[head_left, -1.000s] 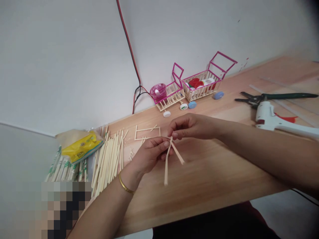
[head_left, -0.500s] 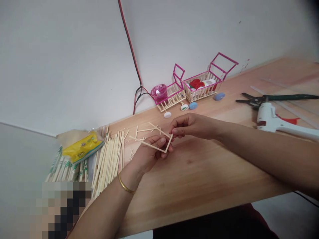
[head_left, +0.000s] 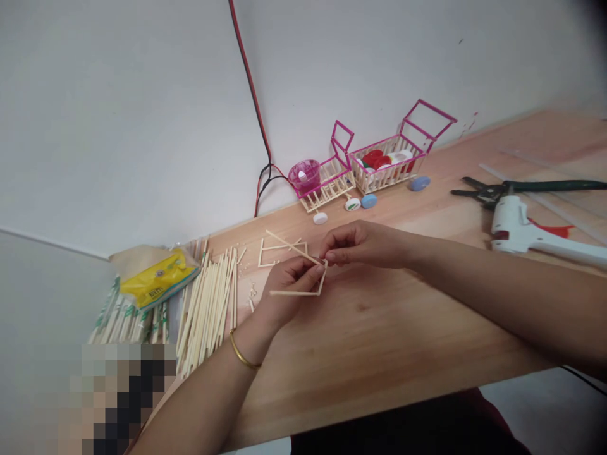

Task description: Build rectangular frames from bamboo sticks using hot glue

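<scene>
While the three-sided stick frame (head_left: 322,280) was over the bench (head_left: 379,341), we grasped it with both hands: our left hand (head_left: 284,278) pinched it between thumb and fingers, and our right hand (head_left: 353,243) held its upper corner by the fingertips. Just behind lay another stick frame (head_left: 260,253). On the left we saw loose sticks (head_left: 213,303) and a yellow packet (head_left: 159,278); farther back, the smaller cart (head_left: 327,194) and the larger cart (head_left: 386,181) stood near the wall (head_left: 142,126), and on the right lay a glue gun (head_left: 509,221) beside the cutter (head_left: 550,186).
</scene>
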Demonstrator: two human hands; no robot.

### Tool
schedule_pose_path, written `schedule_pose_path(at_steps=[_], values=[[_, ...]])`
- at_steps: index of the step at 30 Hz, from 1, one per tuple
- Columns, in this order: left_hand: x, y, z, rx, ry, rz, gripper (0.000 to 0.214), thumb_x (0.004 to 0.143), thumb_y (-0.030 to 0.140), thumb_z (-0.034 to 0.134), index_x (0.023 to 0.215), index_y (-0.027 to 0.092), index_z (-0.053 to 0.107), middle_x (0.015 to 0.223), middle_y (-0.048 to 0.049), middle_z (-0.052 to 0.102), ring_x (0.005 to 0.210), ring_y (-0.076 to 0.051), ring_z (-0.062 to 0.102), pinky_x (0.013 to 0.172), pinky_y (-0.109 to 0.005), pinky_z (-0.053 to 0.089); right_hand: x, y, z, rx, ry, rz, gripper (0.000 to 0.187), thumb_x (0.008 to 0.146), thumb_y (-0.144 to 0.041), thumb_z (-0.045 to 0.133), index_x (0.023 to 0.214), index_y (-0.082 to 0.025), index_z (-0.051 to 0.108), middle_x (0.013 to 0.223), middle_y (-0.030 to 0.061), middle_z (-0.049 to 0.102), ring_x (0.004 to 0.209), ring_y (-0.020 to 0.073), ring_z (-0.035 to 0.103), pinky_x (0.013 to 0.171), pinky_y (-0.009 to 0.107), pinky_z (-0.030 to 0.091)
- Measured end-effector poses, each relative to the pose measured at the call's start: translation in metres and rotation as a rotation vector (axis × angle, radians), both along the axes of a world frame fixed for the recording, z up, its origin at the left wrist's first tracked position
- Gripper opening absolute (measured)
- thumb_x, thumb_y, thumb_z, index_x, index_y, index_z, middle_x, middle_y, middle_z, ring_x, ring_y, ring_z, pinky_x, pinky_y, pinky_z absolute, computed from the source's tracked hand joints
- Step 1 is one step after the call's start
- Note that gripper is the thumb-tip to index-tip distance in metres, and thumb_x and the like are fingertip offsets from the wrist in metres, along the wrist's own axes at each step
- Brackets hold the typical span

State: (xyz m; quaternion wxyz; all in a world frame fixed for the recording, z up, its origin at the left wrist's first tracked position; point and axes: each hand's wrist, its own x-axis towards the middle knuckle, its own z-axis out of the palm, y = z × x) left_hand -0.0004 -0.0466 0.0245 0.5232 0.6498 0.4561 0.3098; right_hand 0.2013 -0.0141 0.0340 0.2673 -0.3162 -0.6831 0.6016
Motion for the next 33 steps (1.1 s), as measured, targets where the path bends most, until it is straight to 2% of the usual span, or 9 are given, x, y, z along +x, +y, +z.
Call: schedule_pose_path(at_steps=[3, 5, 9, 13, 16, 22, 25, 28, 33], values=[[-0.001, -0.003, 0.002, 0.207, 0.157, -0.013, 0.024, 0.082, 0.035, 0.056, 0.086, 0.014, 0.068, 0.068, -0.0013, 0.063, 0.059, -0.009, 0.051, 0.054, -0.02, 0.037, -0.002, 0.0, -0.002, 0.016, 0.001, 0.008, 0.019, 0.079, -0.031, 0.061, 0.088, -0.015, 0.065, 0.08, 0.0003, 0.061, 0.072, 0.0108, 0.052, 0.07, 0.027, 0.041], [0.0, -0.005, 0.004, 0.288, 0.229, -0.005, 0.023, 0.083, 0.032, 0.055, 0.087, 0.014, 0.068, 0.069, -0.0016, 0.064, 0.061, -0.01, 0.053, 0.056, -0.02, 0.038, -0.002, 0.0, -0.003, 0.021, -0.006, 0.015, 0.016, 0.079, -0.028, 0.061, 0.087, -0.015, 0.065, 0.078, -0.0002, 0.061, 0.072, 0.0108, 0.052, 0.07, 0.027, 0.041], [0.002, -0.007, 0.007, 0.335, 0.28, 0.022, 0.02, 0.083, 0.029, 0.055, 0.082, 0.014, 0.068, 0.064, -0.0003, 0.063, 0.056, -0.008, 0.051, 0.052, -0.019, 0.037, -0.003, 0.001, -0.003, 0.023, -0.034, -0.002, 0.015, 0.079, -0.027, 0.06, 0.086, -0.016, 0.065, 0.077, -0.0003, 0.061, 0.071, 0.0111, 0.052, 0.07, 0.027, 0.041], [0.001, -0.005, 0.007, 0.333, 0.25, -0.009, 0.018, 0.082, 0.028, 0.055, 0.083, 0.015, 0.068, 0.066, -0.0002, 0.063, 0.057, -0.008, 0.051, 0.053, -0.019, 0.037, -0.001, 0.001, -0.003, 0.042, -0.032, 0.029, 0.02, 0.079, -0.032, 0.06, 0.091, -0.016, 0.064, 0.082, 0.0009, 0.062, 0.076, 0.0126, 0.054, 0.073, 0.029, 0.042], [0.001, -0.003, 0.005, 0.219, 0.179, -0.054, 0.019, 0.081, 0.03, 0.057, 0.08, 0.014, 0.067, 0.065, 0.0003, 0.061, 0.057, -0.008, 0.05, 0.052, -0.019, 0.037, 0.001, 0.002, -0.003, 0.074, -0.047, 0.068, 0.023, 0.079, -0.036, 0.061, 0.091, -0.016, 0.064, 0.088, 0.0015, 0.063, 0.082, 0.0136, 0.055, 0.077, 0.029, 0.041], [0.0, 0.0, 0.001, -0.166, -0.012, -0.09, 0.023, 0.076, 0.035, 0.064, 0.075, 0.013, 0.064, 0.057, 0.0033, 0.055, 0.048, -0.004, 0.044, 0.047, -0.017, 0.033, 0.007, 0.001, 0.007, 0.047, -0.16, 0.205, 0.025, 0.08, -0.04, 0.06, 0.091, -0.017, 0.062, 0.079, -0.0011, 0.06, 0.072, 0.011, 0.052, 0.065, 0.025, 0.039], [-0.002, 0.0, 0.003, -0.301, -0.083, -0.156, 0.023, 0.074, 0.035, 0.067, 0.075, 0.012, 0.063, 0.058, 0.0027, 0.058, 0.047, -0.003, 0.045, 0.045, -0.015, 0.032, 0.011, 0.002, 0.014, 0.083, -0.294, 0.14, 0.03, 0.079, -0.043, 0.058, 0.095, -0.017, 0.062, 0.079, 0.0003, 0.061, 0.071, 0.0123, 0.052, 0.063, 0.025, 0.039], [-0.003, 0.0, 0.007, -0.434, -0.094, -0.261, 0.024, 0.072, 0.035, 0.069, 0.071, 0.012, 0.061, 0.059, 0.0006, 0.061, 0.043, -0.004, 0.046, 0.041, -0.016, 0.032, 0.015, -0.001, 0.02, 0.031, -0.355, 0.042, 0.033, 0.08, -0.046, 0.056, 0.094, -0.017, 0.062, 0.077, 0.0013, 0.061, 0.068, 0.0125, 0.052, 0.06, 0.025, 0.039], [-0.002, -0.002, 0.01, -0.551, -0.11, -0.33, 0.026, 0.07, 0.036, 0.07, 0.072, 0.012, 0.06, 0.058, 0.0001, 0.063, 0.039, -0.005, 0.047, 0.037, -0.016, 0.032, 0.022, -0.022, 0.028, -0.075, -0.32, 0.231, 0.027, 0.08, -0.042, 0.058, 0.092, -0.018, 0.063, 0.075, 0.0003, 0.062, 0.066, 0.0111, 0.052, 0.058, 0.023, 0.038]])
